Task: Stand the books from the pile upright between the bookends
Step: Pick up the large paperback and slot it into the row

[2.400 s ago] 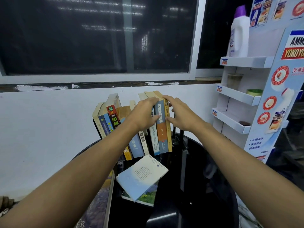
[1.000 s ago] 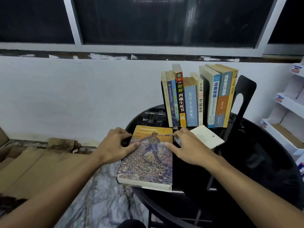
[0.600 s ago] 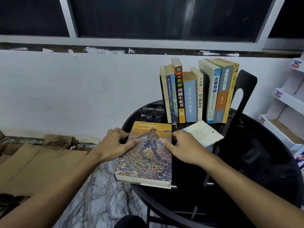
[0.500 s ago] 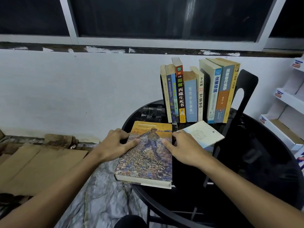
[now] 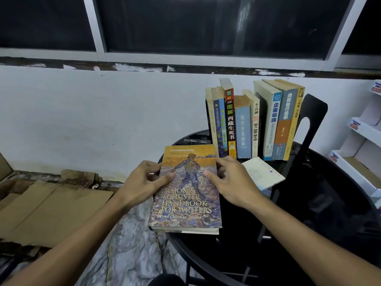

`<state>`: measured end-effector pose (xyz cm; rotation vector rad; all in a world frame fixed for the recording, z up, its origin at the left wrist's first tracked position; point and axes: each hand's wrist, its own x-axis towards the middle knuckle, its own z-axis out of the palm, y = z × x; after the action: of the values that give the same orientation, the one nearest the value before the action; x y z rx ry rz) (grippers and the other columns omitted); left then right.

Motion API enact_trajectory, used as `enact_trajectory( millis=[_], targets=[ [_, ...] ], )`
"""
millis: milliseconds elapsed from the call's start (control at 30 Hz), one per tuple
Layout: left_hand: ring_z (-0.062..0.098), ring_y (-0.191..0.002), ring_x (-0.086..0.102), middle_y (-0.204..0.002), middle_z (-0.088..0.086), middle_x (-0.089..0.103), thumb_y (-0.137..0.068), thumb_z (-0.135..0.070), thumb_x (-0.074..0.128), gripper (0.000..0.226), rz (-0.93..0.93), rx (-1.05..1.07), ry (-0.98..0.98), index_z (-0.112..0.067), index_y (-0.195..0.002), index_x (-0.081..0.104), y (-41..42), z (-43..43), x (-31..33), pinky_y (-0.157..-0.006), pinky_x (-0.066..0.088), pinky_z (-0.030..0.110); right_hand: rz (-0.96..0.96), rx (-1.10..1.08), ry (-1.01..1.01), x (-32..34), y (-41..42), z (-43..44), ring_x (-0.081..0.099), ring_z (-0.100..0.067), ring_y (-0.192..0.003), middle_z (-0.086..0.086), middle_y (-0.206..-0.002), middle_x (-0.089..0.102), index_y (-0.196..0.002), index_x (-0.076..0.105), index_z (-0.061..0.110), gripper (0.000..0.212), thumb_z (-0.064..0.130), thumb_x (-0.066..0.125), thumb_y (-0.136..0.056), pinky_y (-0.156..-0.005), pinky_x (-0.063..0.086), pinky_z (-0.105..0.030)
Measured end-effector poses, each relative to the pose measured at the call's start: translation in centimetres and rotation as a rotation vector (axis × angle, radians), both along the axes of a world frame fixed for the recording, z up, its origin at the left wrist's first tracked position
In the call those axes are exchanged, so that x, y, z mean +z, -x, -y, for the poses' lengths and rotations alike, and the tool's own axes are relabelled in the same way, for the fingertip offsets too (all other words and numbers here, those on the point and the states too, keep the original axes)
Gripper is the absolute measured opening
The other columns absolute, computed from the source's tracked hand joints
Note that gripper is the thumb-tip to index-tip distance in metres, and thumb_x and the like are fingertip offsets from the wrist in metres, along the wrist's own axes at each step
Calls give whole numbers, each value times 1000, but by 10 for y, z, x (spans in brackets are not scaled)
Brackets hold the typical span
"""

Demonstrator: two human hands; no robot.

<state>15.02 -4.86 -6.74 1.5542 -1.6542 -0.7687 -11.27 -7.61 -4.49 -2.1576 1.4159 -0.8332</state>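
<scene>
The thick hardback handbook [image 5: 185, 203] lies flat, cover up, at the 9 o'clock rim of the round black desk [image 5: 309, 223], one near corner past the rim. The left grip [image 5: 144, 178] and right grip [image 5: 231, 178] each pinch a long edge near its far end, thumb on the cover, fingers curled round the edge. It looks heavy and stiff, with a glossy cover that may slip. Holding both long edges suits tipping it upright toward the standing row [image 5: 243, 129] at 11 o'clock.
</scene>
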Motion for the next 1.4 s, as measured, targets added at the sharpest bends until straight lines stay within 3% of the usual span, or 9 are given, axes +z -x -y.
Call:
enact_trajectory(
  millis=[133,200,333,533,767,1000,1167,1267,1400],
  targets=[
    [7,-100,72,-111,-19,72,-87,-36,74,34,-167,-8,81,-31,-119,65,1,-11,25,-90,56,24,131,68,94,18,-1,3,54,-9,-101,5,-111,49,-136,59,20,46,35,68,-93,-94,54,-29],
    [9,-102,73,-104,-11,78,-89,-27,73,44,-222,-35,118,-30,-131,61,-1,-13,33,-94,54,24,204,87,126,28,-1,5,55,-2,-103,6,-116,49,-138,57,18,50,28,71,-91,-90,56,-19],
    [8,-110,70,-120,-7,74,-83,-24,80,57,-277,18,240,-25,-136,61,-3,-15,42,-105,49,32,321,138,170,39,-2,13,50,16,-104,5,-124,47,-144,51,11,60,16,75,-89,-91,54,-16],
    [8,-113,68,-137,-8,61,-78,-17,79,67,-291,54,419,-17,-141,56,6,-16,47,-98,52,17,340,118,290,37,-1,22,51,6,-111,4,-130,44,-141,50,8,62,19,77,-86,-87,52,-11],
    [13,-121,64,-146,1,56,-79,-9,79,66,-346,56,473,-19,-141,57,10,-22,35,-101,53,25,356,97,377,23,-2,22,51,1,-113,2,-127,44,-138,50,7,63,23,78,-84,-90,51,-11],
    [5,-114,67,-123,-31,65,-78,-1,78,67,-396,62,482,-36,-131,57,15,-30,35,-96,54,21,245,6,594,25,1,17,48,2,-110,-2,-128,38,-132,47,9,71,27,86,-76,-98,44,-11],
    [6,-107,68,-116,-28,68,-76,-3,80,72,-409,59,455,-40,-132,54,14,-31,36,-95,54,20,124,30,711,32,-7,7,52,-16,-109,-4,-118,48,-120,56,6,46,26,79,-85,-96,46,-25],
    [10,-106,67,-120,-14,70,-73,-10,81,71,-434,24,441,-33,-136,57,13,-34,37,-97,55,26,152,-2,634,39,-17,-2,50,-15,-113,0,-118,47,-123,54,10,51,42,73,-88,-96,46,-28],
    [22,-110,67,-126,0,69,-76,-9,81,68,-428,-30,449,-22,-139,59,12,-39,37,-97,57,34,114,-27,505,50,-31,-23,44,-14,-124,3,-128,40,-136,45,13,85,71,66,-78,-103,44,-29]
  ],
)
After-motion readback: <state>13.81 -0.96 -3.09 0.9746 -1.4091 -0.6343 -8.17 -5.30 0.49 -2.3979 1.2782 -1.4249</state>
